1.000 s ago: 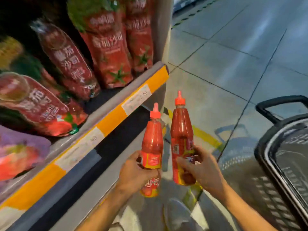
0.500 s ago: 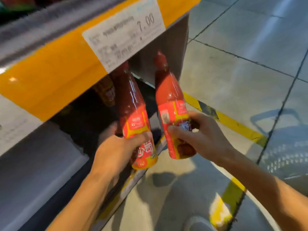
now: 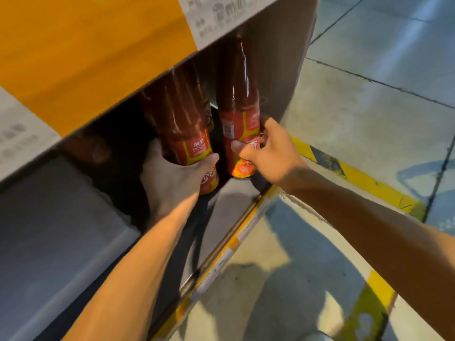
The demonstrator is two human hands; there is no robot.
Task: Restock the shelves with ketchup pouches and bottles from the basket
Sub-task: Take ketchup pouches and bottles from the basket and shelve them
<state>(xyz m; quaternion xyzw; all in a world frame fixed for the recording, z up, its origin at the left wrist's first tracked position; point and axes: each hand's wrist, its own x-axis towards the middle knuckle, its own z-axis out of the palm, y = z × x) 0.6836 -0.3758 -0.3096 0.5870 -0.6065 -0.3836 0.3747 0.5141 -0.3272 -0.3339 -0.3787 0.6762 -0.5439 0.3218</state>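
My left hand [image 3: 173, 178] grips a red ketchup bottle [image 3: 184, 124] by its lower label, holding it inside the dark lower shelf bay. My right hand [image 3: 268, 151] grips a second ketchup bottle [image 3: 237, 104] just to the right, its base at the grey lower shelf board [image 3: 236, 200]. Both bottles stand nearly upright, tilted a little left, and their caps are hidden behind the upper shelf's edge. The basket is out of view.
The upper shelf's orange front strip [image 3: 86, 57] with a white price label [image 3: 221, 16] hangs over the bay. A grey side panel [image 3: 290, 70] closes the bay on the right. Yellow floor tape [image 3: 364, 183] and grey tiles lie to the right.
Both hands carried the bottles from the open aisle down and into the lower shelf bay. The camera dropped closer to the shelf; the pouches above and the basket left the view.
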